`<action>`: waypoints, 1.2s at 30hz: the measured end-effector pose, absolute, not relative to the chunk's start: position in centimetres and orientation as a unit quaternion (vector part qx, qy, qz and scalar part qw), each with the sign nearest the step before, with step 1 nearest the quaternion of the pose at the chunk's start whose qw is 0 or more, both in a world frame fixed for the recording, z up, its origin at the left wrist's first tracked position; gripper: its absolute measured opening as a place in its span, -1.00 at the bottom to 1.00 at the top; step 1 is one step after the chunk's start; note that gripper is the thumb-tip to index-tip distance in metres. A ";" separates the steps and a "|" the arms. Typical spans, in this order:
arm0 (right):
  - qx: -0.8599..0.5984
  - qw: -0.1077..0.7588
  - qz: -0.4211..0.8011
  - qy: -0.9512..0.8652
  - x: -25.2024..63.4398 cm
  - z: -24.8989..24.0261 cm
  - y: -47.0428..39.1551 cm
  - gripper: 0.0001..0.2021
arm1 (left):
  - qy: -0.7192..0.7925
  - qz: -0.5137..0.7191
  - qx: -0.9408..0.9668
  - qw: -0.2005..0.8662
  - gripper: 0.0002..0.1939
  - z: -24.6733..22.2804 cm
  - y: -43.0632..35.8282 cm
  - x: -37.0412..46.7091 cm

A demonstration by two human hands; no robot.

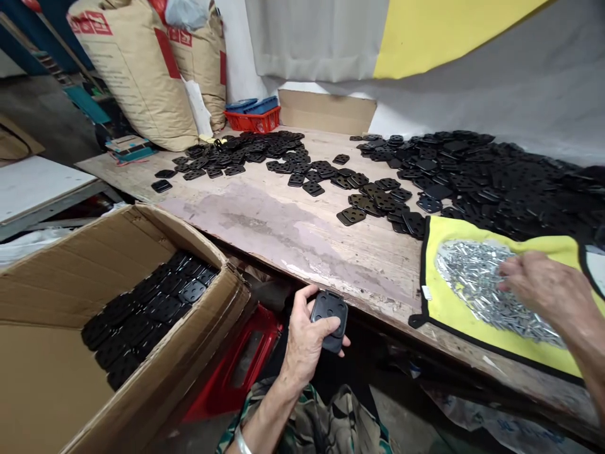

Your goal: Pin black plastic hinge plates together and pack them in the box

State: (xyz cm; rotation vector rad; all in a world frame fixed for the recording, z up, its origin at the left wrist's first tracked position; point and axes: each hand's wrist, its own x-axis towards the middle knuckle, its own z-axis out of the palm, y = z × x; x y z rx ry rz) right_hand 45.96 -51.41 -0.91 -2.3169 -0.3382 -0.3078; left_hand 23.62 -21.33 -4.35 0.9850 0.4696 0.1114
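Note:
Just off the table's front edge, my left hand [309,334] grips a black plate with holes [329,314], thumb on its face; another black piece shows under it. Over on the right, my right hand [543,284] is at the pile of small silver metal pins [482,277], fingers pressed together and slightly blurred. Whatever its fingertips hold is too small to make out. The pins lie on a yellow cloth with black edging [437,246].
Black plates are heaped at the right [520,183] and scattered at the back [255,148]. A cardboard box [189,340] holding rows of black plates stands at the left. Behind are a red basket [255,120] and paper sacks [137,69]. Below is something red [227,384].

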 end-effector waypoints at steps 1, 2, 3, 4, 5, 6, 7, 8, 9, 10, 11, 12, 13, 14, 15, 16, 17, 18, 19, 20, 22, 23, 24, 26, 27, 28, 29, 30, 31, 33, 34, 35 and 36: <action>-0.909 0.388 -0.096 -0.120 44.0 -0.5 -49.6 -0.77 | 0.227 0.067 0.480 0.845 -0.37 -4.4 -21.1 23.5; -0.893 0.440 0.006 -0.096 42.0 -0.1 -47.5 -0.76 | 0.229 0.080 0.488 0.838 -0.37 -4.4 -20.9 23.4; -0.845 0.516 0.100 -0.094 39.9 0.0 -45.1 -0.69 | 0.229 0.091 0.492 0.835 -0.38 -4.5 -20.8 23.3; -0.785 0.584 0.181 -0.097 38.0 0.0 -42.6 -0.64 | 0.228 0.101 0.490 0.835 -0.39 -4.5 -20.6 23.2; -0.733 0.631 0.237 -0.089 36.4 -0.2 -40.3 -0.62 | 0.225 0.110 0.486 0.837 -0.41 -4.5 -20.4 23.1; -0.691 0.671 0.257 -0.072 35.1 -0.6 -38.1 -0.61 | 0.223 0.118 0.481 0.839 -0.42 -4.6 -20.2 22.9; -0.658 0.698 0.276 -0.060 34.1 -1.0 -36.2 -0.61 | 0.224 0.124 0.476 0.841 -0.43 -4.5 -19.9 22.8; -0.634 0.717 0.284 -0.047 33.4 -1.5 -34.6 -0.61 | 0.226 0.130 0.469 0.844 -0.43 -4.5 -19.6 22.6; -0.618 0.729 0.292 -0.038 32.9 -2.0 -33.4 -0.61 | 0.229 0.134 0.459 0.848 -0.43 -4.4 -19.3 22.4; -0.607 0.735 0.301 -0.033 32.7 -2.5 -32.4 -0.61 | 0.232 0.138 0.446 0.853 -0.43 -4.3 -19.0 22.3; -0.601 0.737 0.309 -0.030 32.5 -2.9 -31.7 -0.61 | 0.235 0.142 0.431 0.860 -0.42 -4.2 -18.7 22.1; -0.598 0.736 0.317 -0.029 32.4 -3.1 -31.2 -0.61 | 0.237 0.145 0.414 0.867 -0.42 -4.1 -18.4 21.9; -0.598 0.733 0.323 -0.029 32.3 -3.3 -30.7 -0.60 | 0.237 0.144 0.397 0.875 -0.41 -4.1 -18.2 21.8; -0.599 0.731 0.326 -0.028 32.2 -3.4 -30.3 -0.60 | 0.233 0.140 0.381 0.884 -0.41 -4.1 -17.9 21.7; -0.602 0.729 0.326 -0.029 32.1 -3.4 -29.9 -0.60 | 0.225 0.134 0.367 0.892 -0.40 -4.1 -17.7 21.6; -0.605 0.727 0.323 -0.029 31.9 -3.4 -29.5 -0.60 | 0.215 0.128 0.355 0.901 -0.40 -4.2 -17.6 21.5; -0.610 0.725 0.320 -0.030 31.6 -3.3 -29.2 -0.60 | 0.204 0.121 0.344 0.908 -0.39 -4.4 -17.4 21.4; -0.614 0.721 0.320 -0.034 31.4 -3.2 -28.9 -0.60 | 0.193 0.117 0.335 0.915 -0.39 -4.5 -17.3 21.3; -0.619 0.715 0.322 -0.041 31.1 -3.1 -28.6 -0.61 | 0.185 0.114 0.328 0.919 -0.39 -4.7 -17.2 21.2; -0.622 0.709 0.329 -0.050 30.8 -2.9 -28.5 -0.62 | 0.180 0.113 0.323 0.922 -0.39 -4.8 -17.1 21.1; -0.627 0.696 0.342 -0.073 30.3 -2.6 -28.3 -0.64 | 0.180 0.110 0.315 0.925 -0.39 -5.1 -16.9 21.0; -0.630 0.693 0.341 -0.087 30.1 -2.4 -28.2 -0.65 | 0.181 0.109 0.311 0.927 -0.38 -5.2 -16.7 20.9; -0.634 0.692 0.330 -0.099 29.9 -2.3 -28.2 -0.66 | 0.183 0.108 0.305 0.928 -0.38 -5.4 -16.7 20.9; -0.644 0.695 0.298 -0.118 29.9 -2.3 -28.1 -0.68 | 0.187 0.107 0.291 0.932 -0.38 -5.6 -16.6 20.9; -0.647 0.697 0.284 -0.121 29.9 -2.4 -28.1 -0.68 | 0.188 0.106 0.285 0.934 -0.38 -5.7 -16.6 21.0; -0.649 0.699 0.276 -0.120 29.9 -2.6 -28.0 -0.69 | 0.189 0.104 0.280 0.935 -0.39 -5.8 -16.6 21.0; -0.649 0.700 0.273 -0.115 29.9 -2.7 -27.9 -0.70 | 0.189 0.102 0.277 0.937 -0.39 -5.9 -16.6 21.0; -0.650 0.701 0.272 -0.111 30.0 -2.9 -27.9 -0.70 | 0.189 0.100 0.274 0.938 -0.40 -6.0 -16.7 21.1; -0.651 0.701 0.271 -0.108 30.0 -3.2 -27.8 -0.69 | 0.187 0.099 0.273 0.938 -0.40 -6.0 -16.7 21.1; -0.653 0.699 0.271 -0.107 29.9 -3.6 -28.0 -0.68 | 0.185 0.098 0.273 0.939 -0.41 -6.0 -16.9 21.2; -0.653 0.698 0.275 -0.108 29.9 -3.7 -28.1 -0.68 | 0.185 0.098 0.272 0.939 -0.41 -6.1 -17.0 21.2; -0.652 0.696 0.282 -0.109 29.8 -3.8 -28.3 -0.68 | 0.186 0.098 0.271 0.939 -0.42 -6.1 -17.0 21.2; -0.650 0.693 0.291 -0.110 29.7 -3.9 -28.5 -0.68 | 0.186 0.097 0.271 0.940 -0.42 -6.1 -17.1 21.2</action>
